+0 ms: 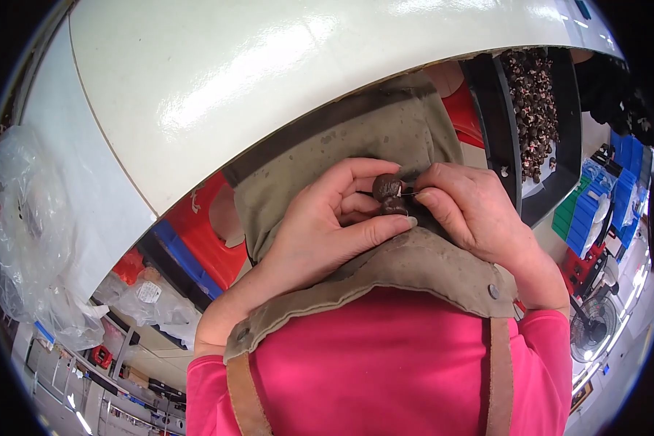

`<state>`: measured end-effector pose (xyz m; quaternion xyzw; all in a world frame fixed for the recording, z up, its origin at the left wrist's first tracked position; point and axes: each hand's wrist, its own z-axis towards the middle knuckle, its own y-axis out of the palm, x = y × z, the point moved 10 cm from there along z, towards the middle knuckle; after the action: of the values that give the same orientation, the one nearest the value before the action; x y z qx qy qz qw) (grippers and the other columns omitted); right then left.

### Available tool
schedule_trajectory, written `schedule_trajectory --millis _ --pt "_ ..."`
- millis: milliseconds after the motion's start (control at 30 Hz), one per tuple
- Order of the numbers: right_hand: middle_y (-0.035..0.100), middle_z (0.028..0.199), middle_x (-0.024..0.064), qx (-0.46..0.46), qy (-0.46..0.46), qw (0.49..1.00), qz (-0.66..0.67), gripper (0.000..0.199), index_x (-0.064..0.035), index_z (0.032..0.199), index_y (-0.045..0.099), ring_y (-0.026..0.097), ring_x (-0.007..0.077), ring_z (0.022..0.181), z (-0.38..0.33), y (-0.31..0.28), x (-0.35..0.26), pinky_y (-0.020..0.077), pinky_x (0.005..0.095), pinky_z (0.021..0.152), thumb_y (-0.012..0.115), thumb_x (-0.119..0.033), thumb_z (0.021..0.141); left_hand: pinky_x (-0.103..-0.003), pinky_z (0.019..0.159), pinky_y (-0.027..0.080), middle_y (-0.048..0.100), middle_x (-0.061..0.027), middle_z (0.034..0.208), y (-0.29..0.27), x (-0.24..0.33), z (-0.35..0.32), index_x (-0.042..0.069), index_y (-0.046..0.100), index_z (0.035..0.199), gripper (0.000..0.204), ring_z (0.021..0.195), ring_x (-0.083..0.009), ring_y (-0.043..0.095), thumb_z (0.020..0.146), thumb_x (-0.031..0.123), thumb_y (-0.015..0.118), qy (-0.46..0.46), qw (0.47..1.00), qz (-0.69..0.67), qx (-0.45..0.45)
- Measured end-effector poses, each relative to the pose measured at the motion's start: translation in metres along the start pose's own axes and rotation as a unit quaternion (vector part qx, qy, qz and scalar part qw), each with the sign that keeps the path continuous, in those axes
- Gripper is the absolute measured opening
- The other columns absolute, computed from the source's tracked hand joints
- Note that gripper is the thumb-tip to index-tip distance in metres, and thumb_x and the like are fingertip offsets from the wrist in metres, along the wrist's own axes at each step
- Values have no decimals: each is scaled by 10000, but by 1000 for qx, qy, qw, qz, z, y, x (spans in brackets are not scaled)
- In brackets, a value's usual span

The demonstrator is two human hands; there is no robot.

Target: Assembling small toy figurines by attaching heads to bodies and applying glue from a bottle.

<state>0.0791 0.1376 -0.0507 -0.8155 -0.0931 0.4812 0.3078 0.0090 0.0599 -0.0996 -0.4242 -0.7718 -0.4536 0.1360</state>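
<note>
Resting within the curled fingers of the left hand [327, 211], a small dark brown figurine [387, 190] is held low over the middle of the brown apron [421, 263]. Its body is seen to be formed of two rounded lumps, the larger one farther from the apron's bib and the smaller one nearer to it. The surface is glossy and almost chocolate-coloured, and is marked on the larger lump by fine, shallow detail that is too small to be made out. A pale patch is shown at the side that is turned toward the right hand [466, 207]. The figurine is gripped between the left thumb and fingers, while a thin rod [408, 194] is pinched by the right thumb and forefinger; whether the figurine is touched by its tip cannot be told. To the right of the apron, many small brown pieces [534, 109], dotted with pink and white, are heaped in a dark tray [570, 156]. Beyond the apron, a glossy white table [218, 73] is seen.
</note>
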Motion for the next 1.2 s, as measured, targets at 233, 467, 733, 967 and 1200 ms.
schedule_trajectory --millis 233,467,733,967,1200 --pt "570 743 145 -10 10 1000 -6 196 -26 870 561 572 353 694 2 4 0 456 377 595 512 -212 908 -240 862 477 579 -104 1138 0 -1 -1 11 454 1235 470 983 -118 583 809 -35 646 0 1000 -4 -5" --pt "575 752 144 -14 11 1000 -6 187 -32 870 561 573 357 702 5 1 3 460 381 600 515 -210 903 -236 864 472 580 -104 1136 -1 1 3 5 451 1237 472 992 -115 576 811 -24 651 -5 1000 -3 -5" --pt "576 771 149 -23 13 1000 -2 178 -37 876 581 575 360 731 1 -35 -10 466 408 639 544 -211 880 -230 819 473 577 -101 1123 25 33 4 0 421 1256 477 954 -116 584 834 5 643 62 996 30 -50" --pt "517 781 115 205 -80 974 -45 105 -28 865 571 529 292 728 -9 -146 -46 438 337 655 572 -131 846 -243 863 472 509 -112 1224 37 44 -6 26 384 1317 485 969 -108 568 873 -15 575 57 998 12 -29" --pt "534 855 130 374 -53 905 -194 176 -11 907 580 551 296 758 24 -248 -52 444 359 684 599 -178 855 -267 892 463 470 -126 1277 46 65 -20 35 346 1362 477 995 -121 546 914 18 508 78 996 24 -34"
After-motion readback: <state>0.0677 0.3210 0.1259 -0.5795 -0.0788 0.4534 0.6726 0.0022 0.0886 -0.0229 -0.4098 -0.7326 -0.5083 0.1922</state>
